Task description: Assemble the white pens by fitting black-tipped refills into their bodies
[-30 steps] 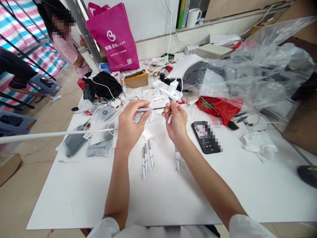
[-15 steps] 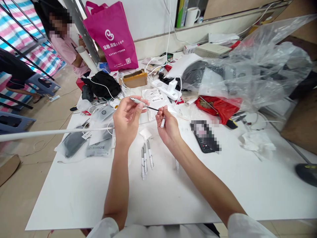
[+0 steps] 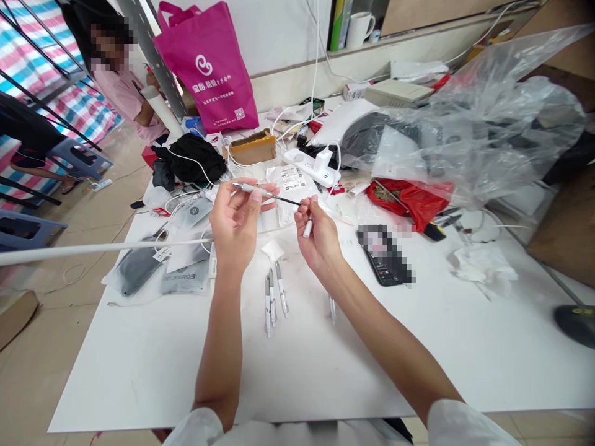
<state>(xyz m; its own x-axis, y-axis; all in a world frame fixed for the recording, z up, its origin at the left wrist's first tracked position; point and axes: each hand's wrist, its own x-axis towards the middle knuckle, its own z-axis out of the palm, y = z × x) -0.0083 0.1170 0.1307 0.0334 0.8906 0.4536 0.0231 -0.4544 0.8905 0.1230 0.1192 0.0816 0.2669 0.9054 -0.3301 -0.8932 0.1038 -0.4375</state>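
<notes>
My left hand (image 3: 236, 220) is raised over the white table (image 3: 153, 365) and pinches a grey pen barrel (image 3: 253, 189), from which a thin black refill (image 3: 287, 200) sticks out to the right. My right hand (image 3: 317, 233) is closed just right of it, pinching the refill's far end and holding a small white pen piece (image 3: 307, 228) against the palm. Below my hands, three white pens (image 3: 273, 296) lie side by side on the table. One more pen (image 3: 332, 308) lies partly hidden under my right forearm.
A phone (image 3: 385, 254) lies right of my hands. Behind are a white power strip (image 3: 312, 167), a cardboard box (image 3: 253, 147), a pink bag (image 3: 209, 62), a black cloth, cables and big clear plastic bags (image 3: 483, 124). Packaged items (image 3: 181, 275) lie left. A person sits far left.
Both hands shifted left and a little toward me. The barrel in my left hand tilted up to the left, and more of the black refill shows between my hands.
</notes>
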